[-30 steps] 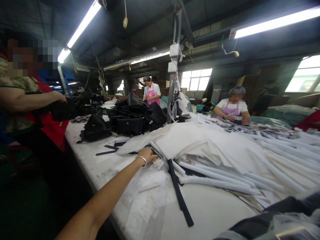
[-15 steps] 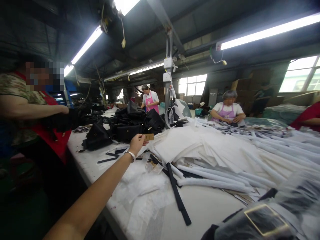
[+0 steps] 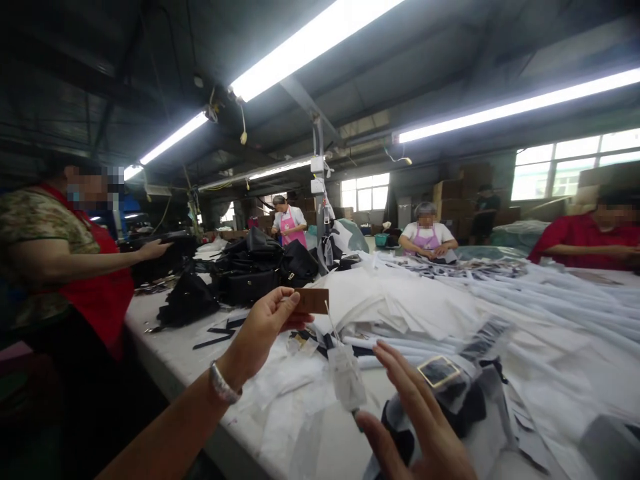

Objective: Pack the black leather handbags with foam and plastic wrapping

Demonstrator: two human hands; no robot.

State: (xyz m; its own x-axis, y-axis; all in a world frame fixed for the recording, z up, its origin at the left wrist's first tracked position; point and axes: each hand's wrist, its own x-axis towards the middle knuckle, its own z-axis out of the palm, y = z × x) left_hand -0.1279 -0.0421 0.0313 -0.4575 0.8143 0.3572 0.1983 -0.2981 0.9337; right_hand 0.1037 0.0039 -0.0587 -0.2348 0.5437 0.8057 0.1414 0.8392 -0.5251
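Observation:
My left hand is raised above the table and pinches a small brown tag. From the tag a thin string drops to a little clear plastic packet. My right hand is low at the bottom centre, fingers spread and apart, just right of the packet and not touching it. Under and behind the right hand lies a black item in clear wrap with a gold square buckle. A silver bracelet is on my left wrist.
The white table carries heaps of white paper sheets and rolled white tubes, black straps and a pile of black bags. A person in a red apron stands at the left edge; other workers sit at the far side.
My left hand lifted from the table holding the brown tag and came nearer, the packet now dangling from it. My right hand came into view. The wrapped black item moved towards the centre.

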